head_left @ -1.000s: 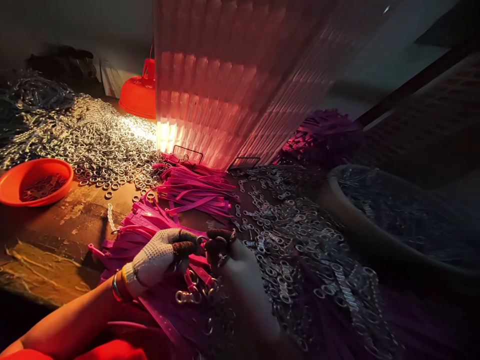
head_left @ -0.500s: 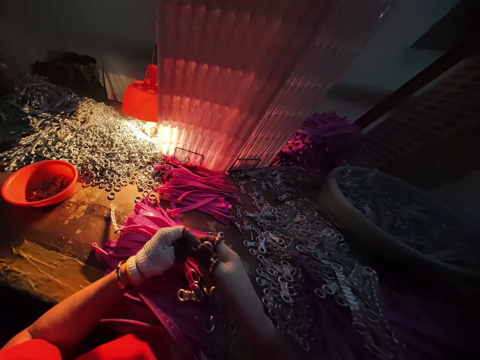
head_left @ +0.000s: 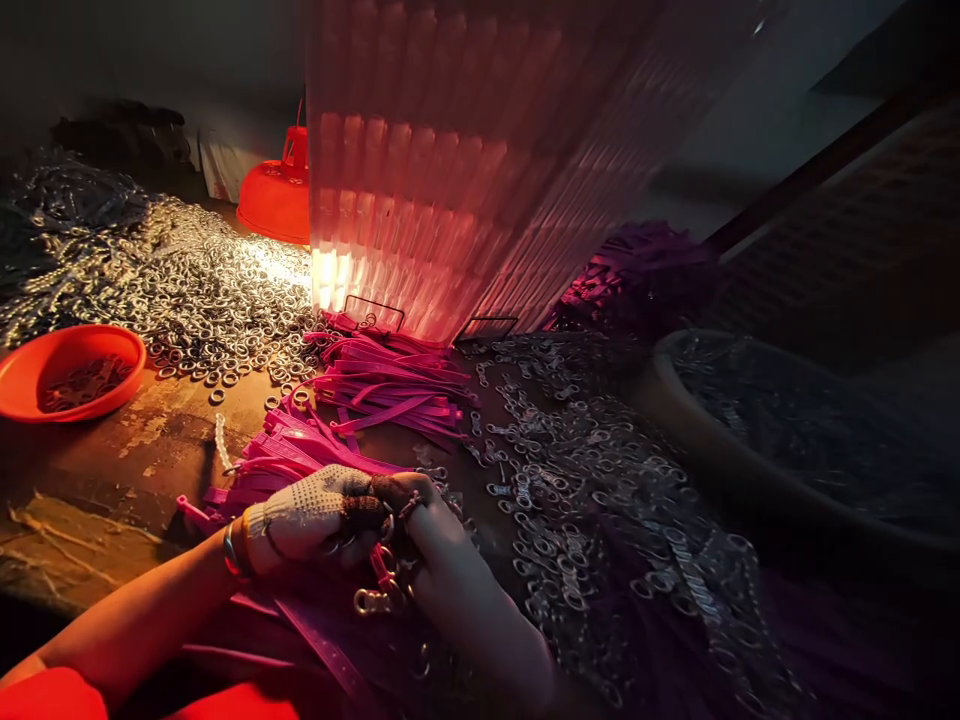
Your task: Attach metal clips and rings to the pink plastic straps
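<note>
My left hand (head_left: 307,515), in a white dotted knit glove with dark fingertips, is closed and meets my right hand (head_left: 431,525). The right fingers are curled too, with dark coverings on some of them. Between the fingertips a small metal ring (head_left: 388,522) shows, pinched by both hands; the rest of the grip is hidden. Just below hangs a short pink strap (head_left: 381,565) with metal links (head_left: 373,601) at its end. Under and behind the left hand lies a bundle of pink straps (head_left: 289,450).
Loose metal rings (head_left: 217,310) are heaped at the left beneath a red lamp (head_left: 274,195). An orange bowl (head_left: 124,385) holds small metal parts. A corrugated clear panel (head_left: 420,200) stands behind more pink straps (head_left: 397,385). Metal links (head_left: 570,500) and a large basin (head_left: 675,400) are at right.
Both hands have moved slightly down and drawn closer together, the left fingers now tucked against the right. The ring between the fingertips shows more plainly. The view has shifted a little.
</note>
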Available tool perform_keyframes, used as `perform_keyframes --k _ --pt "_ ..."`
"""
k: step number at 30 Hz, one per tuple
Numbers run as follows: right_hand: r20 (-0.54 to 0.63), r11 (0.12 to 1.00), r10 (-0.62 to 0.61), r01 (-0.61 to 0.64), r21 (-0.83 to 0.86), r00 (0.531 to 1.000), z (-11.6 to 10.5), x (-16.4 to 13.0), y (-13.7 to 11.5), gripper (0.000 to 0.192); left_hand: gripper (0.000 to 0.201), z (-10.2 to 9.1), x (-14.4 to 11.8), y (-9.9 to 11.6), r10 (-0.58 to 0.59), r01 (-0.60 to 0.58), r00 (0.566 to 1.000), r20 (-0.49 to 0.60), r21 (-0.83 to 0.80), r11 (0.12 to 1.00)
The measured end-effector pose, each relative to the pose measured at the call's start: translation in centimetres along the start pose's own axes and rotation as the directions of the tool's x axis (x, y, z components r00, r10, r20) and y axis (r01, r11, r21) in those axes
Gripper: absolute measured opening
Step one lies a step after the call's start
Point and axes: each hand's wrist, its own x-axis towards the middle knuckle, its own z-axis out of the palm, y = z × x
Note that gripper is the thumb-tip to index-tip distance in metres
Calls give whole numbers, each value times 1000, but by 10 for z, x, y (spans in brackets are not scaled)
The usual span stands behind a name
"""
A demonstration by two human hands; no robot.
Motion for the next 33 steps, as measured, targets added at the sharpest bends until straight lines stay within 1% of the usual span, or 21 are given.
perform_keyframes --k 2,4,7,8,10,12,13,14,15,16,18,20,22,24,26,27,30,33 --pt "-15 994 1 -2 -113 1000 3 -1 4 43 42 0 1 -2 -11 14 999 -43 65 998" --pt "-22 957 24 -30 -290 999 5 -2 8 36 43 0 0 -4 -27 35 997 -71 120 992" --pt "39 831 111 -71 -552 993 3 0 10 24 42 0 -2 -5 -14 28 996 -85 165 986" --pt "75 786 149 -72 -613 986 1 1 9 22 36 0 -3 -5 17 3 995 -102 193 981" --pt "146 719 220 -59 -693 965 -2 4 5 20 19 1 -5 -2 95 -53 986 -139 278 959" --pt "188 683 271 -52 -728 944 -6 6 0 22 3 2 -5 0 152 -89 975 -160 346 934" --pt "189 682 283 -58 -729 940 -8 6 -1 21 2 3 -4 1 160 -94 975 -157 363 927" --pt "179 692 286 -73 -718 941 -9 6 -3 18 4 4 -3 1 141 -84 980 -141 351 933" --pt "164 712 285 -94 -696 944 -11 6 -4 14 10 5 -1 1 97 -57 989 -115 307 950" --pt "145 737 281 -117 -665 949 -11 5 -5 9 17 6 1 1 43 -21 995 -88 241 970" --pt "90 771 269 -159 -616 959 -10 4 -4 8 28 9 6 0 -60 64 997 -57 76 995" --pt "16 760 269 -202 -617 963 -5 3 -3 5 31 11 12 0 -108 101 990 -85 -88 991" --pt "-65 739 287 -264 -620 956 1 3 0 6 31 12 19 1 -109 81 983 -147 -183 980" --pt "-125 747 324 -335 -575 938 3 4 3 9 30 12 26 5 -124 79 977 -175 -244 966" --pt "-143 776 355 -377 -506 924 1 5 6 14 29 12 32 9 -127 79 972 -199 -232 969" --pt "-138 787 360 -380 -485 923 -2 5 7 16 28 12 35 12 -109 67 972 -209 -195 978" --pt "-110 809 351 -360 -464 930 -13 7 15 16 28 12 43 17 -6 3 981 -196 -16 1000" --pt "-107 845 353 -366 -389 930 -19 10 25 17 26 4 55 19 57 -26 985 -163 184 983"
